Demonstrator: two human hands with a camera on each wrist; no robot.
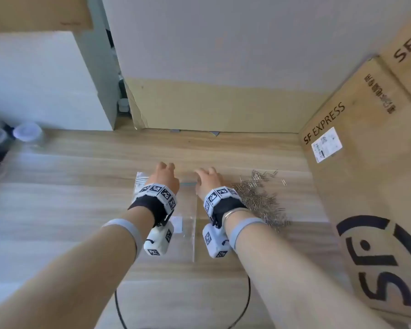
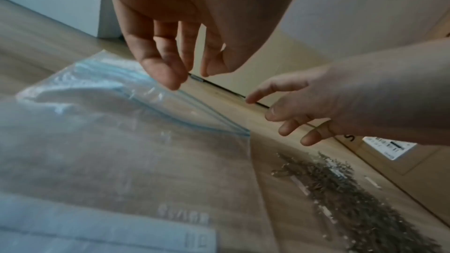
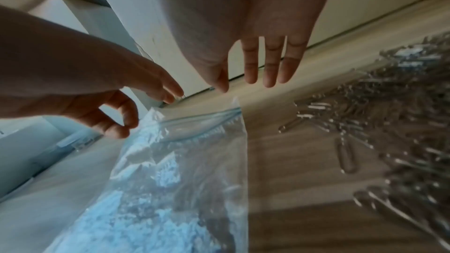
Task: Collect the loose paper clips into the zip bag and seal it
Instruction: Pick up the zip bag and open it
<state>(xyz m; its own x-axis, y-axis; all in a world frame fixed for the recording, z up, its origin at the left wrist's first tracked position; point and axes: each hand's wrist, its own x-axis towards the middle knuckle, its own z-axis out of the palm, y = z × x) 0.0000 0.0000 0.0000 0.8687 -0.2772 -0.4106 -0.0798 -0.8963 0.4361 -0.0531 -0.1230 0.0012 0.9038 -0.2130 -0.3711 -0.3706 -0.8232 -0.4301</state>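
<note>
A clear zip bag [image 1: 188, 210] with a blue zip strip lies flat on the wooden table [image 1: 69, 186], its mouth pointing away from me. In the left wrist view the bag [image 2: 121, 141] has its two zip lines slightly parted. My left hand [image 1: 165, 174] hangs over the mouth's left part. Its fingers [image 2: 168, 78] are loosely curled with the tips at the zip edge and grip nothing. My right hand [image 1: 208, 179] hovers at the mouth's right corner with straight fingers [image 3: 270, 76] and holds nothing. A heap of silver paper clips [image 1: 259, 200] lies just right of the bag.
A big SF Express cardboard box [image 1: 365, 162] stands along the right, close to the clips. A cardboard panel [image 1: 211, 108] and a white cabinet [image 1: 45, 86] close the back. Clear cups [image 1: 26, 131] sit far left. A black cable [image 1: 248, 293] loops near the front edge.
</note>
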